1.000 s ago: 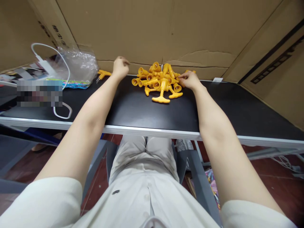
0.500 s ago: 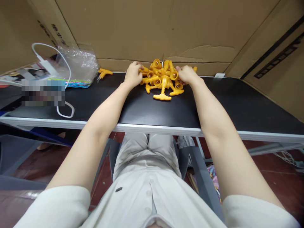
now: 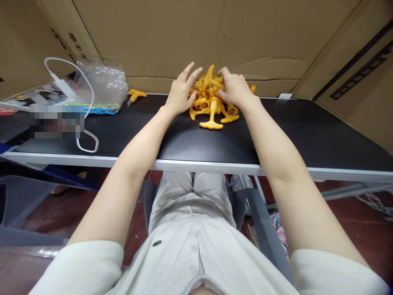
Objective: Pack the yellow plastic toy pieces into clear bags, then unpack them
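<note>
A pile of yellow plastic parts (image 3: pixel 211 107), trumpet-shaped pieces with T-shaped ends, lies at the back of the black table (image 3: pixel 190 141) against the cardboard wall. My left hand (image 3: pixel 181 91) rests on the pile's left side with its fingers stretched out and spread. On the pile's right side my right hand (image 3: pixel 233 87) has its fingers curled, pinching a yellow part at the top of the heap. One T-ended part (image 3: pixel 211 121) sticks out toward me.
A single yellow part (image 3: pixel 136 94) lies apart to the left. A clear plastic bag (image 3: pixel 102 84) and a white cable with charger (image 3: pixel 66 88) sit at the table's left. Cardboard sheets (image 3: pixel 196 37) wall in the back and right side.
Both hands closed in on the pile from its sides. My left hand went from a fist to spread fingers, and my right hand rose onto the top of the heap.
</note>
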The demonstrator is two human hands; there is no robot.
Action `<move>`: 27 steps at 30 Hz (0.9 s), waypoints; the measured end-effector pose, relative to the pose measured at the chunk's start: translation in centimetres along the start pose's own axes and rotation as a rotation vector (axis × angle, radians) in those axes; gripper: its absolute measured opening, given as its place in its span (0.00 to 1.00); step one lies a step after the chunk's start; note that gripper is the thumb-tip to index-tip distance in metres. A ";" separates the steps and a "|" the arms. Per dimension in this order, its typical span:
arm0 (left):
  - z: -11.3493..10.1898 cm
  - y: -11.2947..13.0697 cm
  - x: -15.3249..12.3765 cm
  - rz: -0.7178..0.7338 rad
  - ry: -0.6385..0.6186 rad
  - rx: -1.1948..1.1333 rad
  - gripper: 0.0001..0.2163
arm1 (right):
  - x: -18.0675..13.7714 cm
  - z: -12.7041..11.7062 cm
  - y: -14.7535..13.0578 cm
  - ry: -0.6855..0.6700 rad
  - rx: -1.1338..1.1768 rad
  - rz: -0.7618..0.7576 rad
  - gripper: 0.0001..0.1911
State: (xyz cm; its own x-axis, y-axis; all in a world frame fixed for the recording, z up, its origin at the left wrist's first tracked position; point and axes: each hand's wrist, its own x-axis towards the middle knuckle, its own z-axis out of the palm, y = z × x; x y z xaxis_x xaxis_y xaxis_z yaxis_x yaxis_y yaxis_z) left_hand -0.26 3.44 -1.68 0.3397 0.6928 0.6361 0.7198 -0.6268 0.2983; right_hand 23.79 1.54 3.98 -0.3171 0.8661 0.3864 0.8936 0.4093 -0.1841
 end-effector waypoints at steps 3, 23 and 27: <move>0.5 -0.3 -0.1 0.007 -0.075 0.026 0.38 | -0.1 0.3 -0.9 -0.041 0.002 -0.109 0.11; -0.4 2.0 -0.6 -0.210 0.026 0.068 0.34 | -1.2 -0.5 -3.0 -0.077 -0.088 -0.118 0.12; -0.2 1.9 -0.6 -0.227 0.041 0.094 0.33 | -1.4 -0.5 -2.8 -0.026 -0.141 -0.165 0.18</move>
State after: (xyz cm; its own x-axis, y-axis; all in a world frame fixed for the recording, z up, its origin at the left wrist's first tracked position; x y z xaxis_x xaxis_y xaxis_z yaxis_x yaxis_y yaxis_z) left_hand 0.80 1.78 -1.39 0.1395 0.7958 0.5893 0.8289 -0.4194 0.3701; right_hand 21.89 -0.98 4.38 -0.4692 0.7986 0.3769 0.8639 0.5035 0.0086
